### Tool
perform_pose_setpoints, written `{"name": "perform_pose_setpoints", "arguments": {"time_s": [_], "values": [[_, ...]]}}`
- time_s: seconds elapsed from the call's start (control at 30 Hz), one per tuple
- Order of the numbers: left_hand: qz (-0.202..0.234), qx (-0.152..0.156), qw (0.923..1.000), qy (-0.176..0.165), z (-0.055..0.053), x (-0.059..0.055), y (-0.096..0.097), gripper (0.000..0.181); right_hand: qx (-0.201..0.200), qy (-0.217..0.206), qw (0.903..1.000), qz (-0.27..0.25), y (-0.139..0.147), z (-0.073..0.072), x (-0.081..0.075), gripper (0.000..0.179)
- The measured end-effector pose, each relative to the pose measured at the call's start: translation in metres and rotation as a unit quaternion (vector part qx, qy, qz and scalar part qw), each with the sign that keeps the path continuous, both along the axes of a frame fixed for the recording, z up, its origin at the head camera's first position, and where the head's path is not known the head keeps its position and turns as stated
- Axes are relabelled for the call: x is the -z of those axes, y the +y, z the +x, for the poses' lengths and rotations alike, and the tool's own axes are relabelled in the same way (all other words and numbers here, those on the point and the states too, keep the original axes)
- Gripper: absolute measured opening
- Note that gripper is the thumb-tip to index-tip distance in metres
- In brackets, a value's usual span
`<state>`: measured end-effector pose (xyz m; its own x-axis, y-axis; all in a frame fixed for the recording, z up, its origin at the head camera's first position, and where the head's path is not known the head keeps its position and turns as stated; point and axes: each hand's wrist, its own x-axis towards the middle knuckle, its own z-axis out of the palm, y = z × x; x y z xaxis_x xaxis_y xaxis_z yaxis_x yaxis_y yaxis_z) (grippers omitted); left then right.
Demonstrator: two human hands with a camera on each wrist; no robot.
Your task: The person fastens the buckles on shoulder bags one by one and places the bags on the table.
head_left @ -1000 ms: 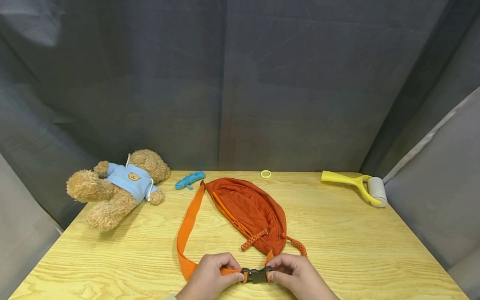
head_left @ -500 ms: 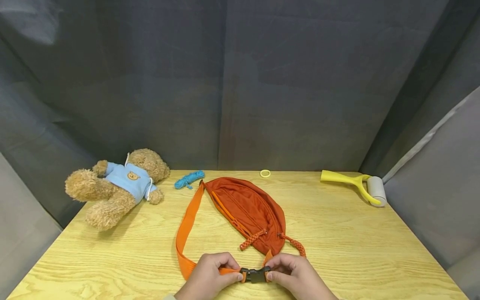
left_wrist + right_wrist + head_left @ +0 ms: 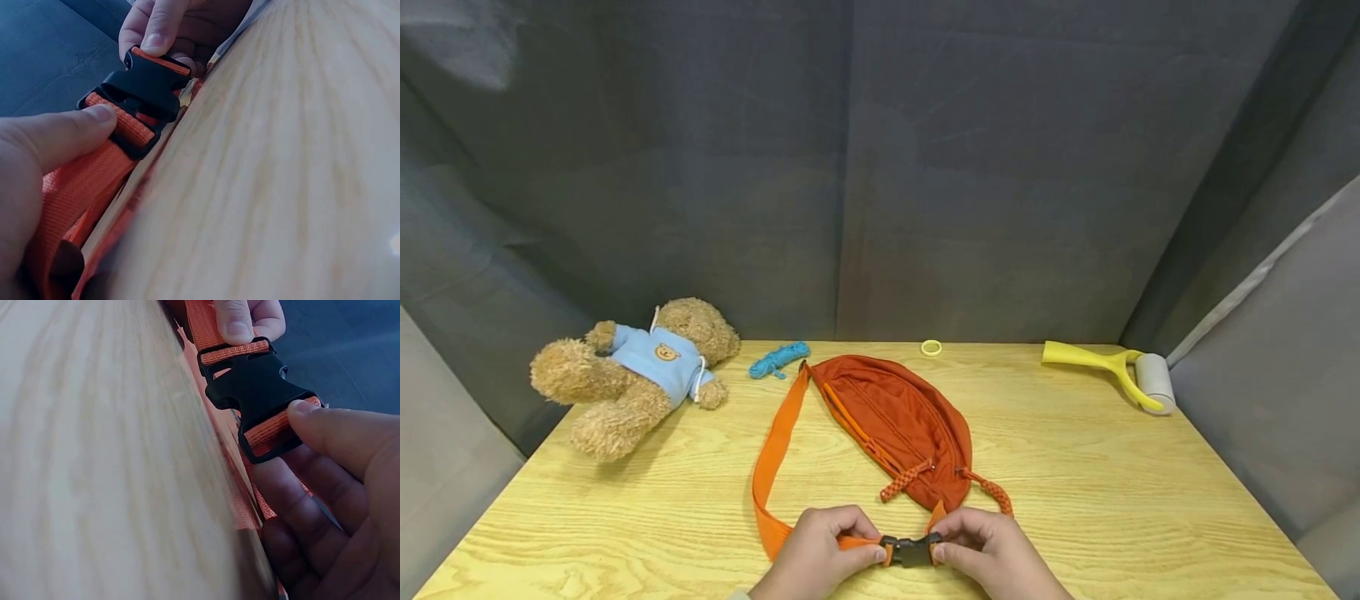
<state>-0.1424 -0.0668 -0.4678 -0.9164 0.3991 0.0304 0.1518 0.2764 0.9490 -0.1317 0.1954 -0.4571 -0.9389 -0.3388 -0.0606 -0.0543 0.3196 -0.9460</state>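
Note:
A red-orange waist bag [image 3: 906, 421] lies on the table with its orange strap [image 3: 772, 458] looped toward the front edge. Both hands are on its black side-release buckle [image 3: 914, 552], whose two halves sit joined in both wrist views. My left hand [image 3: 826, 546] pinches the strap end of the buckle [image 3: 140, 87], thumb on the webbing. At the opposite end, my right hand [image 3: 992, 546] holds the buckle [image 3: 253, 384] between thumb and fingers, the thumb pressing on the webbing bar. Two braided cords [image 3: 907, 480] hang from the bag just beyond the hands.
On the left lies a teddy bear [image 3: 655, 367] in a blue hoodie. Blue cord [image 3: 779, 360] in a bundle and a small yellow ring [image 3: 931, 348] are along the back edge. A yellow-handled roller [image 3: 1112, 371] rests at the back right, near the curtain.

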Motion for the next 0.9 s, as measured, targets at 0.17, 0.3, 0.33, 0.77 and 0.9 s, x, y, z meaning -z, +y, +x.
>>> {"name": "perform_pose_setpoints", "arguments": {"time_s": [0.17,0.3,0.33,0.77,0.9], "values": [[-0.009,-0.007,0.9998,0.018,-0.0011,-0.0004,0.0004,0.010,0.005,0.010,0.9999,-0.003,0.0004,-0.0003,-0.0006,0.018],[-0.008,-0.015,0.9995,0.027,-0.0013,0.0009,-0.0002,0.009,0.002,0.010,0.9999,-0.007,0.0000,-0.0013,-0.0006,0.017],[-0.005,-0.016,0.9995,0.027,-0.0014,0.0011,-0.0004,0.009,0.002,0.011,0.9999,-0.007,-0.0001,-0.0014,-0.0006,0.017],[0.043,-0.031,0.9985,-0.016,-0.0007,-0.0008,-0.0025,0.010,0.011,0.012,0.9998,-0.009,-0.0011,-0.0004,0.0002,0.017],[0.057,-0.027,0.9978,-0.019,0.0000,-0.0012,-0.0018,0.010,0.009,0.014,0.9997,-0.018,0.0004,0.0001,0.0002,0.018]]}}
